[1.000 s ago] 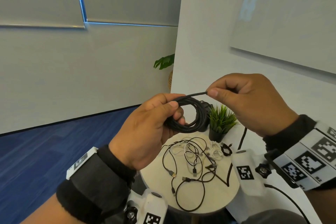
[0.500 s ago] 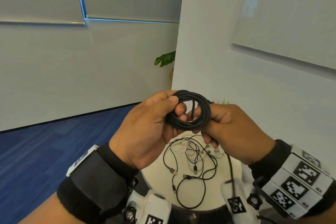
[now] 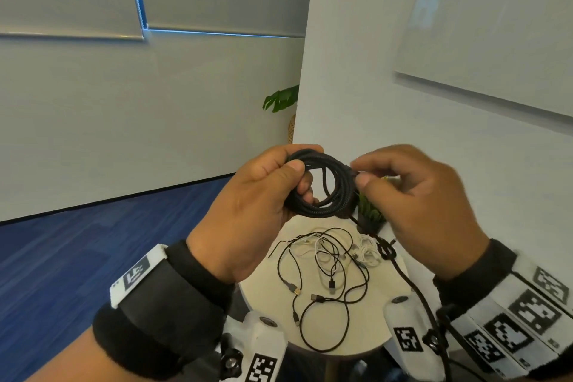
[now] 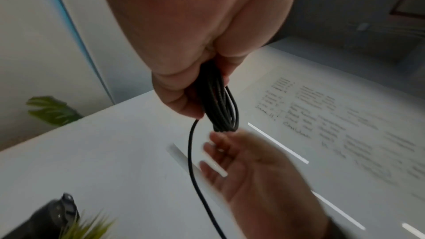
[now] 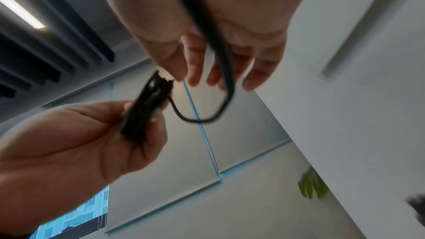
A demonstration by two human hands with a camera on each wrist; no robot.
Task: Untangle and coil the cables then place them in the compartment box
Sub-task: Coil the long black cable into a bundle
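The left hand [image 3: 248, 211] grips the black coil [image 3: 322, 186] in the air above the round table [image 3: 266, 295]. The right hand [image 3: 415, 208] pinches the coil's right side. Tangled cables [image 3: 325, 270] lie mid-table.

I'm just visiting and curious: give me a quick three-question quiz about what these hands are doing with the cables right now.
1. True or false: the left hand grips the coiled black cable.
2. Where do the loose cables lie? A) on the blue floor B) on the round table C) in a box
3. Fill in: the right hand pinches the coil's ____ side.

Key: 1 true; 2 B; 3 right.
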